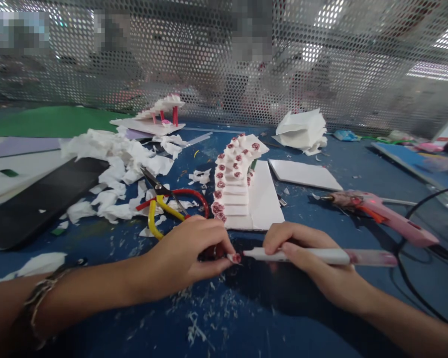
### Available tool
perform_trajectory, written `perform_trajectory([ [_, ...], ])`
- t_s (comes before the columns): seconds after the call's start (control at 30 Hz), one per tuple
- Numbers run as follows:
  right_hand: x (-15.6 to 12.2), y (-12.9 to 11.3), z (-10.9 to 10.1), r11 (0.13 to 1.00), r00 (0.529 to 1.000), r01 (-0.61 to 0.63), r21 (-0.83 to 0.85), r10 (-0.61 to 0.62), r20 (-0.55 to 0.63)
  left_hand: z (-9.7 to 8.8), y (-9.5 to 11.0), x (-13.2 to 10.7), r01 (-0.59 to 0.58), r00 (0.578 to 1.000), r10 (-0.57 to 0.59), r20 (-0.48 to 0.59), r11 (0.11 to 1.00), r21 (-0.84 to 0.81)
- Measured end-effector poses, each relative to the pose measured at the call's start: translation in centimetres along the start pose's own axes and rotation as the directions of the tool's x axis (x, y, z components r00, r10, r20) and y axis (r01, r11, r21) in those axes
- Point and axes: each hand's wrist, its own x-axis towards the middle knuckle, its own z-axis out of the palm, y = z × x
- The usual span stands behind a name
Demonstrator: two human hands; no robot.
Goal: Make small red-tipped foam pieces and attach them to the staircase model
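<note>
My left hand [188, 253] is closed in a pinch on a small white piece with a red-marked end [234, 257], held just above the blue table. My right hand [302, 253] grips a white marker pen [321, 256] that lies sideways, its tip pointing left and almost touching that small piece. Right behind both hands stands a white foam staircase model [235, 184] on a white base, its steps edged with several small red-marked rolls.
Red and yellow scissors [164, 201] lie left of the model among torn white paper scraps [115, 159]. A pink glue gun [381, 214] with a black cable lies to the right. A second small model [160, 117], white sheets [302, 174] and a mesh screen [224, 59] are behind.
</note>
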Motion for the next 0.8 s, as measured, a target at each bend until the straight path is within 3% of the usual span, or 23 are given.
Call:
perform_trajectory([
  [0.1,-0.3,0.1,0.0,0.983,0.998,0.066,0.172,-0.061,-0.034,-0.2,0.1,0.0,-0.013,0.996,0.004,-0.091,0.995,-0.099],
  [0.17,-0.4,0.0,0.0,0.980,0.997,0.081,0.183,-0.077,-0.030,-0.2,0.1,0.1,-0.031,0.993,0.015,-0.120,0.991,-0.133],
  [0.43,-0.3,-0.7,0.1,0.989,0.993,0.113,-0.095,-0.110,0.039,-0.1,-0.1,-0.2,-0.064,0.988,0.054,-0.142,0.996,-0.066],
  [0.57,-0.2,-0.7,0.1,0.979,0.986,0.164,-0.123,-0.167,-0.010,-0.1,-0.1,-0.3,-0.071,0.990,0.064,-0.129,0.996,-0.049],
  [0.8,-0.2,-1.1,0.1,0.940,0.960,0.276,-0.201,-0.278,0.022,0.0,-0.1,-0.2,-0.080,0.989,0.082,-0.125,0.997,0.024],
])
